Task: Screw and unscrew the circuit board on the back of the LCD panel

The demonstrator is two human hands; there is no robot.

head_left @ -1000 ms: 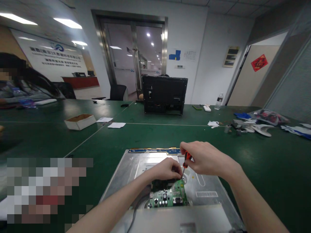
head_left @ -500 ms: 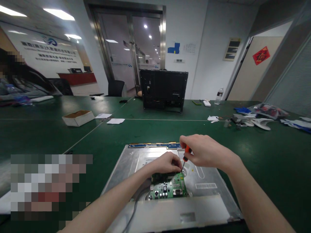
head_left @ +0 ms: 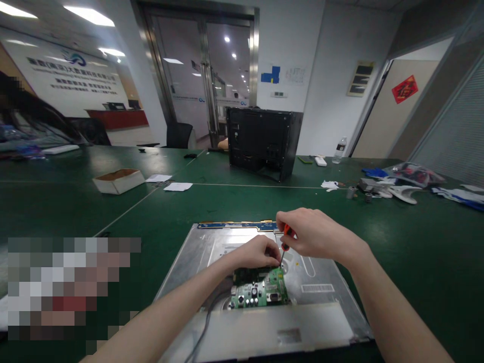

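Right hand (head_left: pixel 312 234): came in from the right with the forearm angled up, wrist bent inward, fingers curled tight round a screwdriver (head_left: pixel 284 243).
Screwdriver: orange handle mostly hidden in the fist; thin shaft slanted down and left, its tip at the far right corner of the board (head_left: pixel 260 291).
Left hand (head_left: pixel 257 252): forearm reached in from the lower left, knuckles up, fingertips pinched down beside the screwdriver tip; what they pinched could not be told.
Board: green, just below both hands, lying on the panel (head_left: pixel 325 282).
Panel: silver metal, flat on the table (head_left: pixel 416 252), under both hands.
Cable (head_left: pixel 206 322): dark, ran under the left forearm toward the board.
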